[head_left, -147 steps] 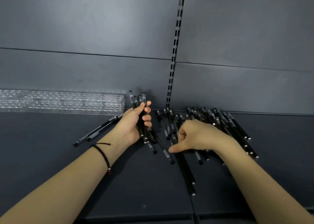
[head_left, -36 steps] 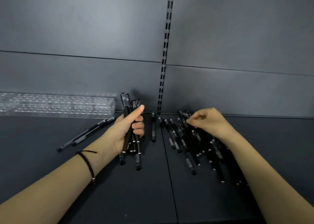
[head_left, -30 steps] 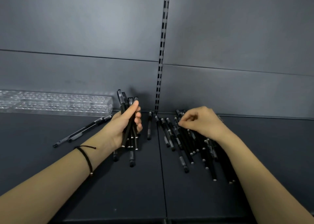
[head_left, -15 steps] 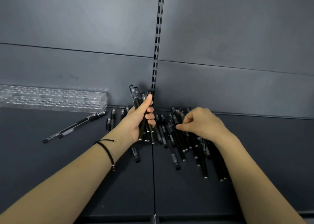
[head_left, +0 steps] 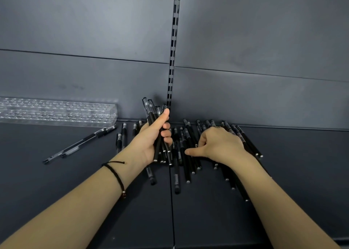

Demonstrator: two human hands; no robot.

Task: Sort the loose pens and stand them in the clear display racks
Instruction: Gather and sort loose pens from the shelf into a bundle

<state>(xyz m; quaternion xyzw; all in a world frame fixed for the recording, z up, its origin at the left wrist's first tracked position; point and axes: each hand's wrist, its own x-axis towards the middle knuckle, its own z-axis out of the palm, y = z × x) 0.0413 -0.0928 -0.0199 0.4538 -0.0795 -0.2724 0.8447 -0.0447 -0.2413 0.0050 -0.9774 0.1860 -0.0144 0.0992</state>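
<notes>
**Pens under the hands, rack off to the far left**

Gripped in the left hand, fingers and thumb curled round: a bundle of pens, tilted, tops toward the far wall. Set down on the loose pile with the right hand, fingers curled in among the barrels, thumb out to the left; cannot tell whether pinching a pen.

Lying mostly near-to-far on the shelf, slightly fanned, directly under and between both hands, nearer the right.

Standing well apart at the far left against the wall: clear rack, long axis left to right, no pens in it yet. Nearer the left hand, so probably a leftward carry for that bundle.

Counted:
- two hands
- roughly five pens in the bundle
- two pens apart on the left, near the rack
- well over a dozen in the pile, too tangled for a firm number
- rack sections: cannot tell
</notes>
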